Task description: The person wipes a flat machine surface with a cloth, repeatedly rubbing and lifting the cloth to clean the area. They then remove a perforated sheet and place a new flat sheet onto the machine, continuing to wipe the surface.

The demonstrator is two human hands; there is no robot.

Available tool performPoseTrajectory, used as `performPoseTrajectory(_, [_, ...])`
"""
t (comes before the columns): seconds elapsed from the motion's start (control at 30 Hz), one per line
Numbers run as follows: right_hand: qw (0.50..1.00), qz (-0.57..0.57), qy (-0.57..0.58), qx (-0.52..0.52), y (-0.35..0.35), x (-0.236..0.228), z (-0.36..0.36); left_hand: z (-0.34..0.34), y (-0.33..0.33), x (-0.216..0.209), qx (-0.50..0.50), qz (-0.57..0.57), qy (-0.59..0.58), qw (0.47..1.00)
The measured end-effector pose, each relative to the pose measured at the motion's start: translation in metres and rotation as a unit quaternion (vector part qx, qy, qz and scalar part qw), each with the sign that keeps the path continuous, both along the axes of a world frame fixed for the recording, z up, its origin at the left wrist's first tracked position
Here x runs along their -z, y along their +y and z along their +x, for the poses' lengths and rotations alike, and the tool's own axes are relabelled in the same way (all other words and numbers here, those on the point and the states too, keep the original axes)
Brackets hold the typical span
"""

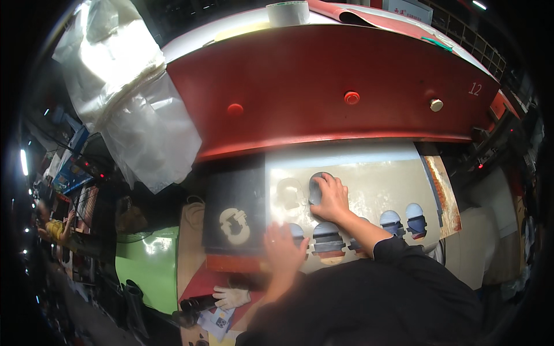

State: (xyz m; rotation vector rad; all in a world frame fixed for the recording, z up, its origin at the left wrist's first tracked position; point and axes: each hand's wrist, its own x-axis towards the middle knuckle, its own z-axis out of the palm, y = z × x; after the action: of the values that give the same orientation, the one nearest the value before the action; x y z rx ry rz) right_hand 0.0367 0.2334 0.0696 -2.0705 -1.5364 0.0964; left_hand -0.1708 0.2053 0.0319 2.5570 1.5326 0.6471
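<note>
My right hand [332, 200] is closed around the side of a dark, oval cutting die [314, 188] on a pale flat sheet [375, 184]. Left of the die, a faint outline of a similar shape marks the sheet. My left hand [284, 247], slightly blurred, has its fingers spread at the sheet's near left edge, beside a cut-out opening. Several openings with rounded tops run along the near side of the sheet, partly hidden by my right arm. A cream cut piece [235, 226] with a hollow middle lies on the dark board [225, 184] to the left.
A wide red machine beam [288, 86] with round buttons spans the far side. Clear plastic bags [138, 115] hang at its left. Lower left are a green panel [153, 259] and a white glove [232, 296]. A roll of tape [288, 12] sits on top.
</note>
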Motion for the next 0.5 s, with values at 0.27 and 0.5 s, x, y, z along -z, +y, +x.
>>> performPoseTrajectory(0.27, [0.999, -0.008, 0.032, -0.04, -0.001, -0.004, 0.014, -0.003, 0.004, -0.012, -0.002, 0.049, -0.022, 0.999])
performPoseTrajectory(0.5, [0.969, 0.188, 0.161, 0.022, -0.036, -0.023, 0.123, -0.027, 0.015, -0.008, 0.301, 0.062, -0.088, 0.948])
